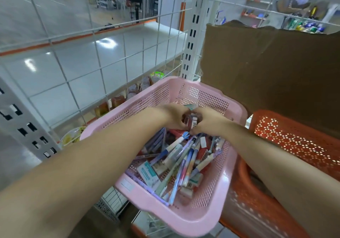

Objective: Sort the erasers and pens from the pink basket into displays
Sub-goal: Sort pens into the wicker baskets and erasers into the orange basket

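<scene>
The pink basket (pixel 184 217) sits in the middle, near the person, with a thick jumble of pens (pixel 184 166) and small erasers (pixel 196 180) heaped inside, so most of the sorting looks undone. Over its far half the left hand (pixel 173 116) and right hand (pixel 208 122) meet, the fingers of both curled around a small bundle of reddish packets (pixel 192 122) with a barcode label. Whether these are erasers I cannot tell. No display is plainly in view. An orange basket (pixel 294 145) lies just right, torn cardboard (pixel 266 68) beyond it, and a wire grid (pixel 73 57) on the far left.
</scene>
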